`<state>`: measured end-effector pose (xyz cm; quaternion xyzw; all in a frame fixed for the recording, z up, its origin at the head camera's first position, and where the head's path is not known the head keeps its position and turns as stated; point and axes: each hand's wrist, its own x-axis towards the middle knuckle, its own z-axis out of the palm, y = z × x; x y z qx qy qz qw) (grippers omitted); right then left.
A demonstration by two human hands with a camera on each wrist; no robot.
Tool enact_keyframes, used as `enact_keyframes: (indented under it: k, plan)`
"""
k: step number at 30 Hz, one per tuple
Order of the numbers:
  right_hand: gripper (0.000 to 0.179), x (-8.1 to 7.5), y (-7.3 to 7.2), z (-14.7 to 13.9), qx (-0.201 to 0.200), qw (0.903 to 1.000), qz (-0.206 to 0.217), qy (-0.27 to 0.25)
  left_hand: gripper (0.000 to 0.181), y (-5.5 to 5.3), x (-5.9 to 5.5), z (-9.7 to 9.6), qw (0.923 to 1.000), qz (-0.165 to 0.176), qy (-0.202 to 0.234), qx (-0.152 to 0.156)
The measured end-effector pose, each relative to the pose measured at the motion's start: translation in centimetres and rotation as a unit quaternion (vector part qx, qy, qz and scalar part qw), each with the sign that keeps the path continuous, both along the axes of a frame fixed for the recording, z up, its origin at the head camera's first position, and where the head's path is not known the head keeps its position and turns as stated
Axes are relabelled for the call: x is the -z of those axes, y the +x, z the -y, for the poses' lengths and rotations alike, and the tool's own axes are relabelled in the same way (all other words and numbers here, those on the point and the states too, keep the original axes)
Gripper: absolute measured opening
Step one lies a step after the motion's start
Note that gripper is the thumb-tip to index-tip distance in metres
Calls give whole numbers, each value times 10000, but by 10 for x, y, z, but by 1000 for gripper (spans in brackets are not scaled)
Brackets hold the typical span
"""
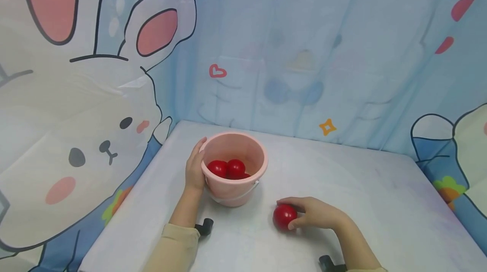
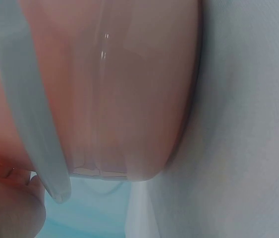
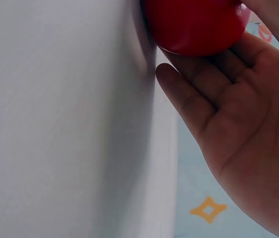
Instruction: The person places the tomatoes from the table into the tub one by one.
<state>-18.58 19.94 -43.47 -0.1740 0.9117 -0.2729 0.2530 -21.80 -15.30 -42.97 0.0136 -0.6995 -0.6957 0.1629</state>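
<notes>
A pink bucket [image 1: 232, 189] with a white handle stands upright on the table, several red balls [image 1: 236, 168] lying inside it. My left hand [image 1: 195, 170] holds the bucket's left side near the rim; the left wrist view shows the bucket wall [image 2: 119, 89] close up and part of the hand [image 2: 10, 206] at the lower left. To the right of the bucket, my right hand [image 1: 317, 212] grips another red ball [image 1: 284, 217] between thumb and fingers, low at the tabletop. In the right wrist view the ball [image 3: 198, 25] sits against the fingers, above the palm [image 3: 248, 119].
A white-covered table [image 1: 365, 187] lies under everything. Behind it hangs a light blue cloth [image 1: 289, 18] with cartoon prints, including a large rabbit [image 1: 95, 136] at the left. Dark wrist devices show at the left wrist [image 1: 205, 227] and right wrist [image 1: 330, 263].
</notes>
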Motion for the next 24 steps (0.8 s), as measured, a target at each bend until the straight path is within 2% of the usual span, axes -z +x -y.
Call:
enact_keyframes:
  k: [5, 10, 15, 24]
  plan:
    - [64, 0, -2, -1, -9, 10000, -42, 0, 42, 0, 0, -1, 10000, 15, -8, -3]
    - [65, -7, -4, -3, -238, 9995, -227, -7, 43, 0, -1, -2, 10000, 4, -38, -31]
    - [66, -22, -8, -4, -445, 9982, -382, -115, 43, 1, -2, -2, 9999, -7, -76, -67]
    - [65, -51, -15, -6, -467, 9972, -571, 90, 43, 2, -2, -2, 9999, -49, -137, -94]
